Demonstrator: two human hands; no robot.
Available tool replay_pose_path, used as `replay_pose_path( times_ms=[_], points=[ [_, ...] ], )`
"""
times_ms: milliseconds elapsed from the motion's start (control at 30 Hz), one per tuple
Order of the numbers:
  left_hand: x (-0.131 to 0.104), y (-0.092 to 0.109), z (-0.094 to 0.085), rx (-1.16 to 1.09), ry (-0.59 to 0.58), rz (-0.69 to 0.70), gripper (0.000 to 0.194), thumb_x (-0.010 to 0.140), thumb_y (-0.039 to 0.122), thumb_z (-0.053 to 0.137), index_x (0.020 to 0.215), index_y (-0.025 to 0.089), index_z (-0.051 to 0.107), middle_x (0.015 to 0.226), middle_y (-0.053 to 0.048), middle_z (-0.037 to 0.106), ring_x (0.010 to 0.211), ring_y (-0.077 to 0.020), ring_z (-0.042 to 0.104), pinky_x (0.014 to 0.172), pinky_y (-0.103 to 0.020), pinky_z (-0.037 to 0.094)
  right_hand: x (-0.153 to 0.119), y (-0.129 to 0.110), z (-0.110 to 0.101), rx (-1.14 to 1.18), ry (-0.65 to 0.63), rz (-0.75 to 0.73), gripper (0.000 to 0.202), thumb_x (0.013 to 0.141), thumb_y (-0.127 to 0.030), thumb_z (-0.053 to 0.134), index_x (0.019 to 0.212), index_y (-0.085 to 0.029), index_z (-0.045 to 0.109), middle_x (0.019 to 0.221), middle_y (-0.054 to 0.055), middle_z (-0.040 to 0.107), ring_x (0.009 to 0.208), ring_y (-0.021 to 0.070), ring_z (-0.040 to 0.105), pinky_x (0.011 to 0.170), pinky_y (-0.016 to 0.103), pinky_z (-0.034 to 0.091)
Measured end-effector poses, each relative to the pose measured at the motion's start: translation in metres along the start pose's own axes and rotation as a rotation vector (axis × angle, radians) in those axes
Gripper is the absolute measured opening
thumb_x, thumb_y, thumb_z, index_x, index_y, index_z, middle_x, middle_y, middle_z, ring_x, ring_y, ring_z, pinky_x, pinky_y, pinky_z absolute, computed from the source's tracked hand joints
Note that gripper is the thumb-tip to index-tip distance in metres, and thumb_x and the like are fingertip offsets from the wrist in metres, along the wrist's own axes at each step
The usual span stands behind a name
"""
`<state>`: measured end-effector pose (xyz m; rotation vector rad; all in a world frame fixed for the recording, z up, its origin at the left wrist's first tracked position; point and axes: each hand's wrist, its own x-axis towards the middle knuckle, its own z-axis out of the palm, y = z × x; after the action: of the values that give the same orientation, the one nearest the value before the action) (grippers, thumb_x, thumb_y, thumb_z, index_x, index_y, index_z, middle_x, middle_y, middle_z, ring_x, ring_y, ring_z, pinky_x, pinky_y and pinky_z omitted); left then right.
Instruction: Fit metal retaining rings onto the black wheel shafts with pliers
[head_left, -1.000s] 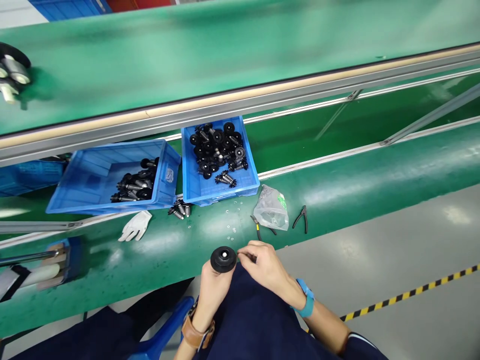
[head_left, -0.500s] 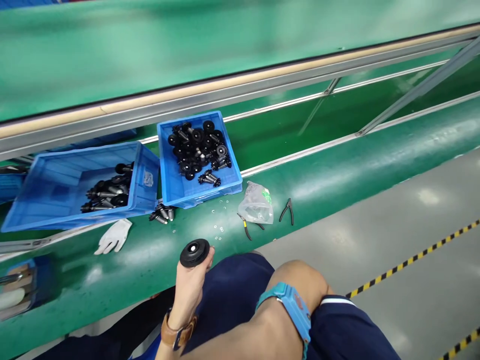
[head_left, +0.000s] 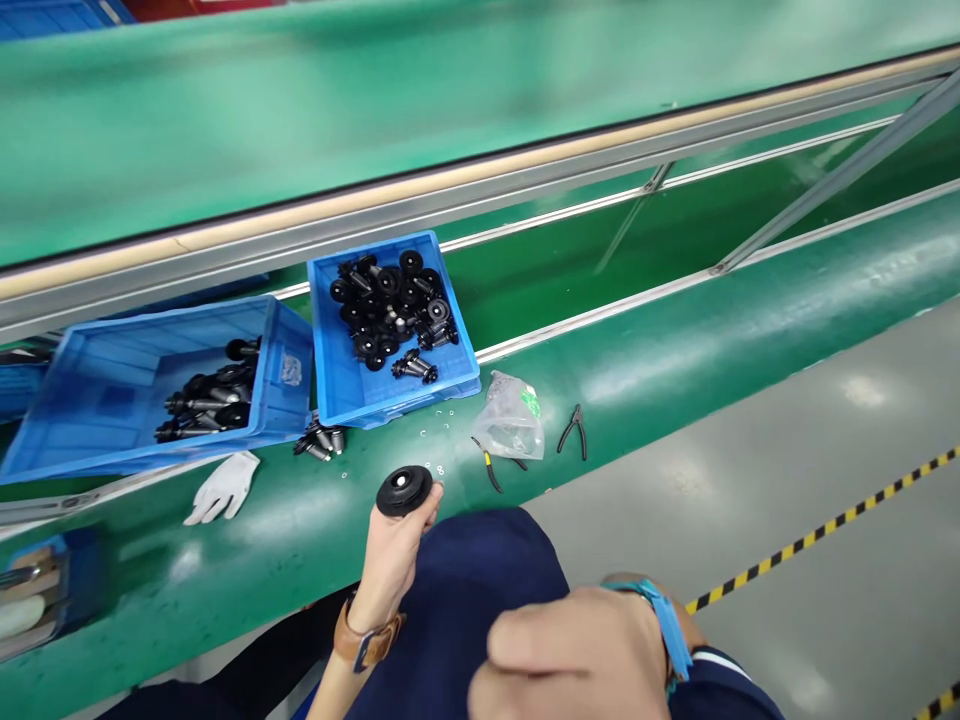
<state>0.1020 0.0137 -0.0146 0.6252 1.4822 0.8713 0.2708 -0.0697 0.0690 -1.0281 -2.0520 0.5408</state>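
Observation:
My left hand [head_left: 396, 555], a brown watch on its wrist, is wrapped round a black shaft part [head_left: 405, 490] with a wide round disc and a pale centre on top. The disc faces up; the hand hides the shaft below it. Close to the camera, over my lap, is my right hand [head_left: 574, 650], slightly blurred, with a blue band at the wrist. Its fingers are curled; whatever may be inside them is hidden. On the green bench lie a clear plastic bag [head_left: 510, 415], yellow-and-black pliers [head_left: 491, 470] and black pliers [head_left: 574, 432].
A blue bin [head_left: 324, 370] holds many black shaft parts. Left of it, another blue bin [head_left: 112, 350] lies tilted with similar parts inside. Several loose parts [head_left: 321, 438], a white glove [head_left: 223, 488] and small white rings [head_left: 440, 469] rest on the bench. A metal rail [head_left: 600, 320] runs behind.
My right hand has swung from a bent-wrist position into the foreground, fingers curled. My left hand, still holding the shaft part, has shifted slightly right.

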Motion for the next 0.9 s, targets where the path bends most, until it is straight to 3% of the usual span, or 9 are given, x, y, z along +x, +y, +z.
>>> replay_pose_path(
  times_ms=[133,167,200,233,333,467,600,767,900],
  points=[
    [0.003,-0.001,0.000,-0.018,-0.027,-0.013,0.038,0.065,0.041,0.086,0.067,0.015,0.058,0.056,0.004,0.050,0.053,-0.0076,0.041,0.050,-0.020,0.033,-0.015,0.117,-0.015,-0.079,0.043,0.378,0.016,0.091,-0.042,0.063,0.099,-0.029,0.067,0.086,0.002,0.066,0.082,0.0205,0.064,0.075,0.037,0.056],
    [0.003,-0.001,-0.001,-0.032,-0.033,-0.018,0.038,0.066,0.041,0.086,0.068,0.015,0.058,0.056,0.004,0.049,0.053,-0.0075,0.041,0.050,-0.020,0.032,-0.017,0.149,-0.015,-0.132,0.067,0.561,0.018,0.094,-0.038,0.058,0.100,-0.023,0.066,0.089,0.006,0.068,0.087,0.0224,0.065,0.079,0.039,0.055],
    [0.003,-0.001,-0.002,-0.049,-0.039,-0.024,0.038,0.066,0.041,0.086,0.069,0.015,0.059,0.057,0.004,0.049,0.053,-0.0074,0.040,0.049,-0.020,0.031,-0.018,0.180,-0.013,-0.232,0.124,1.012,0.019,0.094,-0.040,0.058,0.099,-0.023,0.066,0.095,0.006,0.068,0.097,0.0221,0.064,0.089,0.037,0.053],
    [0.002,-0.001,-0.002,-0.065,-0.046,-0.030,0.038,0.066,0.042,0.086,0.071,0.015,0.059,0.057,0.004,0.048,0.053,-0.0073,0.039,0.049,-0.020,0.031,-0.021,0.206,-0.007,-0.277,0.134,1.193,0.026,0.095,-0.041,0.057,0.106,-0.019,0.065,0.105,0.012,0.068,0.108,0.0260,0.062,0.094,0.041,0.051],
    [0.000,0.001,-0.004,-0.107,-0.078,-0.051,0.039,0.068,0.043,0.085,0.071,0.014,0.059,0.056,0.005,0.046,0.053,-0.0069,0.037,0.049,-0.020,0.028,-0.037,0.254,0.022,-0.317,0.088,1.473,0.041,0.087,-0.038,0.070,0.114,-0.008,0.062,0.118,0.022,0.062,0.119,0.0367,0.056,0.098,0.053,0.048],
    [-0.002,0.007,-0.007,-0.147,-0.109,-0.071,0.040,0.068,0.044,0.084,0.067,0.015,0.056,0.053,0.006,0.042,0.053,-0.0070,0.035,0.049,-0.021,0.026,-0.070,0.271,0.052,-0.304,0.064,1.671,0.040,0.093,-0.035,0.068,0.127,-0.016,0.058,0.135,0.012,0.055,0.122,0.0291,0.055,0.102,0.053,0.047],
    [-0.005,0.015,-0.009,-0.212,-0.140,-0.077,0.041,0.067,0.043,0.084,0.064,0.017,0.052,0.051,0.007,0.037,0.052,-0.0074,0.033,0.048,-0.021,0.025,-0.084,0.279,0.049,-0.135,0.091,1.693,0.033,0.096,-0.037,0.064,0.122,-0.016,0.061,0.122,0.009,0.062,0.106,0.0223,0.063,0.091,0.043,0.055],
    [-0.008,0.022,-0.013,-0.242,-0.156,-0.121,0.043,0.069,0.040,0.082,0.060,0.019,0.046,0.052,0.007,0.036,0.051,-0.0069,0.032,0.047,-0.022,0.023,-0.075,0.263,0.030,0.229,0.154,1.486,0.023,0.098,-0.039,0.057,0.098,-0.016,0.058,0.081,-0.001,0.060,0.068,0.0125,0.060,0.066,0.029,0.053],
    [-0.010,0.025,-0.015,-0.230,-0.142,-0.116,0.045,0.070,0.041,0.080,0.058,0.020,0.043,0.051,0.007,0.036,0.050,-0.0067,0.031,0.047,-0.022,0.022,-0.054,0.211,0.018,0.424,0.168,1.236,0.023,0.092,-0.043,0.056,0.095,-0.021,0.049,0.068,-0.006,0.049,0.056,0.0130,0.049,0.058,0.028,0.044]
  ],
)
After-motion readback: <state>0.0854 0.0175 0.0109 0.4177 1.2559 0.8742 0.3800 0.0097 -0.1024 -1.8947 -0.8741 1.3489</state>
